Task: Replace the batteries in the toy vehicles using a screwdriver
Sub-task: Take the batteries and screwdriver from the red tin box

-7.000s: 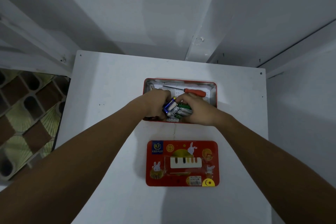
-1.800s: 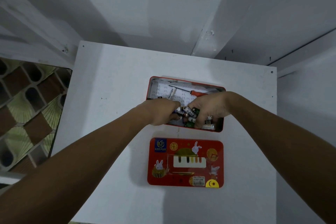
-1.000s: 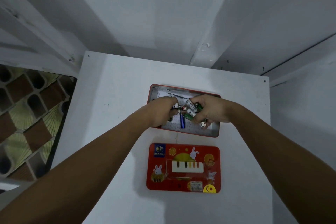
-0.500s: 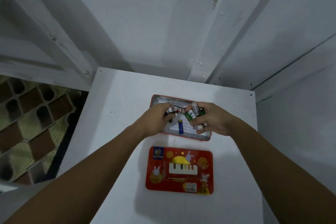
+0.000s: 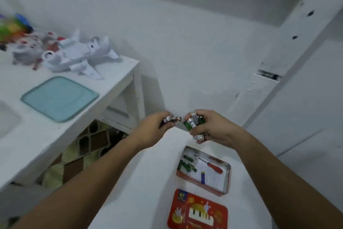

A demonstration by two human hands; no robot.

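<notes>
Since the preceding frame both hands have been raised clear of the open tin [image 5: 193, 180], and the view is swung left, so that a side table [image 5: 111, 80] is brought in. Two batteries [image 5: 173, 118] are pinched in the left hand [image 5: 156, 128]. A bundle [image 5: 192, 122] of at least four, green and white, is clasped in the curled right hand [image 5: 213, 128]. In the tin are left about five green batteries [image 5: 187, 165], one blue battery [image 5: 203, 177] and one screwdriver [image 5: 213, 166]. One white toy aeroplane [image 5: 79, 56] lies near one teal lid [image 5: 59, 97]. The logo on the red lid [image 5: 197, 212] is too blurred to read.
</notes>
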